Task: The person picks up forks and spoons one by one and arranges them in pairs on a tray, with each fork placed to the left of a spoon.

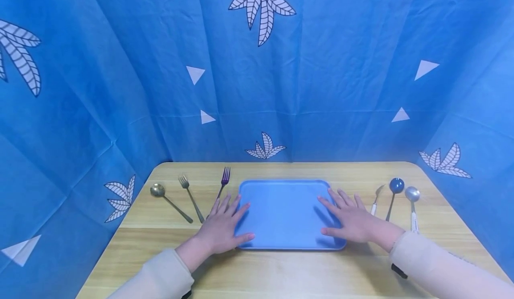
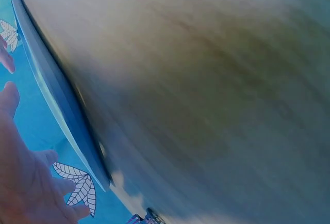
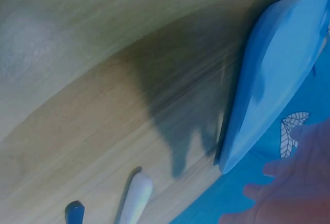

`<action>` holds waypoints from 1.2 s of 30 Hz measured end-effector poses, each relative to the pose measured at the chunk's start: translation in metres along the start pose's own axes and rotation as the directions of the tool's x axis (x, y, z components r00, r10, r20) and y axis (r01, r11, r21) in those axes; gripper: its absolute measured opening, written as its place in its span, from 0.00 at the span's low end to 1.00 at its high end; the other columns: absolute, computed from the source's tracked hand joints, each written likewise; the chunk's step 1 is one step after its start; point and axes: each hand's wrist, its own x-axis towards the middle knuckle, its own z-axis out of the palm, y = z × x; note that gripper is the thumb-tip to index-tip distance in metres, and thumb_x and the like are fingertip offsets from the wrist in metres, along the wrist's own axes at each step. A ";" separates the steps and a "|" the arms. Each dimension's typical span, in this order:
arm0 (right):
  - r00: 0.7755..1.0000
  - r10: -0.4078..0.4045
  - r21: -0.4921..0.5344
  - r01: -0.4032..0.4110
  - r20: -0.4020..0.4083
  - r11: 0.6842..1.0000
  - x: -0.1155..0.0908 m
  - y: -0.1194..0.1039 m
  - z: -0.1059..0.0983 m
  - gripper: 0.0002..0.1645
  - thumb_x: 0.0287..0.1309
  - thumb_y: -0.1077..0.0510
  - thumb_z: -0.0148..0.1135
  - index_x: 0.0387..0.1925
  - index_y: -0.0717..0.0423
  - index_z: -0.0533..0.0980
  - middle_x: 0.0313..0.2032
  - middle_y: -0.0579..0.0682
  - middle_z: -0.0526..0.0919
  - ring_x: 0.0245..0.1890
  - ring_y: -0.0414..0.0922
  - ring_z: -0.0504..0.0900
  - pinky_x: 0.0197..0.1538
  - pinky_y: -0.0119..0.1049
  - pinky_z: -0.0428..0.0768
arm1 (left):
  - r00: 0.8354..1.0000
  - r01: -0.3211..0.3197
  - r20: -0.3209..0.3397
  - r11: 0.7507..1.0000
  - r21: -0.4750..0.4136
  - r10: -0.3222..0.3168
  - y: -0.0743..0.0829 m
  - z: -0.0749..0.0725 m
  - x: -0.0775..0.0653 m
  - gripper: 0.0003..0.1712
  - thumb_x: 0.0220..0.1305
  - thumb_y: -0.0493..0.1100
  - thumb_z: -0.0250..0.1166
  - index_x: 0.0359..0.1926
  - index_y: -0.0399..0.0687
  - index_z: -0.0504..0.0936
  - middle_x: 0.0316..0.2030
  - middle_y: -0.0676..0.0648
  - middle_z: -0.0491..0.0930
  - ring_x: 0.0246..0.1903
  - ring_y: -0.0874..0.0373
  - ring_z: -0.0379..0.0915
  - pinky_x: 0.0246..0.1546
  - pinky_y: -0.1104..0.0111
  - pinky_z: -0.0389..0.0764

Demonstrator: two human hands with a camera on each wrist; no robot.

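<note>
A light blue rectangular tray lies on the wooden table. My left hand, fingers spread and straight, is over its left edge. Over the right edge is my right hand, also with spread fingers, its shadow falling on the tray. Both hands hold nothing. In the wrist views, the left hand and right hand appear apart from the tray's rim. Close to the left fingertips lies a purple fork, its handle partly hidden. A small knife with a white handle lies beyond the right fingers.
Left of the tray lie a metal fork and a round-bowled spoon. On the right are a dark blue spoon and a silver spoon with a white handle. Blue patterned cloth hangs behind and beside the table.
</note>
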 end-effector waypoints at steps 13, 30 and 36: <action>1.000 0.000 0.007 0.000 0.029 1.000 -0.004 0.003 0.007 0.52 0.60 0.26 0.54 0.75 0.51 0.59 0.75 0.66 0.51 0.72 0.72 0.50 0.64 0.77 0.45 | 0.999 0.006 0.034 1.000 0.021 -0.006 -0.004 0.015 -0.002 0.51 0.63 0.79 0.46 0.77 0.56 0.58 0.77 0.40 0.51 0.75 0.35 0.42 0.70 0.37 0.44; 0.997 0.025 0.043 -0.029 0.077 0.999 -0.007 0.005 0.016 0.53 0.61 0.24 0.52 0.75 0.52 0.59 0.75 0.66 0.51 0.72 0.72 0.49 0.65 0.76 0.43 | 0.995 0.043 0.092 0.999 -0.005 -0.042 -0.004 0.020 -0.002 0.52 0.63 0.80 0.44 0.77 0.54 0.58 0.77 0.42 0.50 0.75 0.37 0.42 0.70 0.38 0.41; 0.998 0.019 0.059 -0.022 0.053 0.998 -0.007 0.006 0.017 0.50 0.62 0.27 0.54 0.74 0.53 0.61 0.74 0.68 0.53 0.71 0.73 0.51 0.64 0.77 0.44 | 0.995 0.033 0.092 0.999 -0.017 -0.031 -0.002 0.014 -0.003 0.50 0.65 0.77 0.48 0.76 0.49 0.60 0.76 0.39 0.52 0.74 0.35 0.44 0.70 0.37 0.43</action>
